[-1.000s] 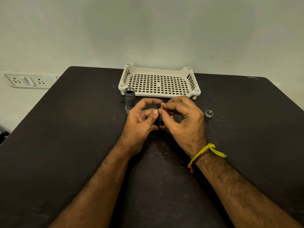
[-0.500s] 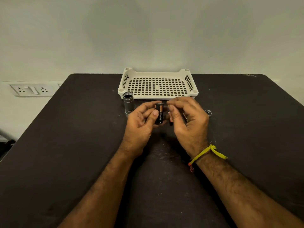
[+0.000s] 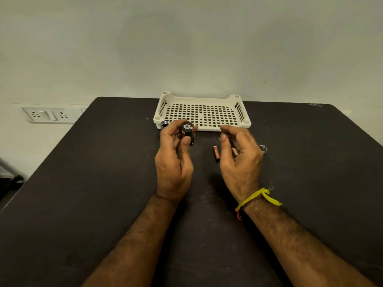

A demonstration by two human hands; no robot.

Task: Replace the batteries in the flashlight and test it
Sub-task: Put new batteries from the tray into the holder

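Note:
My left hand (image 3: 173, 162) grips a black battery holder (image 3: 188, 132) with batteries in it, its metal contact end facing up. The grey flashlight body (image 3: 165, 124) stands upright on the table just behind that hand, mostly hidden. My right hand (image 3: 238, 156) hovers with loosely curled fingers and holds nothing. A loose reddish battery (image 3: 216, 153) lies on the table beside its thumb, and another loose battery (image 3: 234, 151) peeks out under its fingers. The metal tail cap with a spring (image 3: 262, 148) sits to the right.
A white perforated plastic tray (image 3: 202, 100) stands at the far edge of the dark table (image 3: 103, 193). A wall socket plate (image 3: 49, 114) is at the left. A yellow thread is tied around my right wrist.
My hands have drawn apart. My right hand pulled away from the battery holder, and two loose batteries now lie on the table under it. My left hand keeps the holder.

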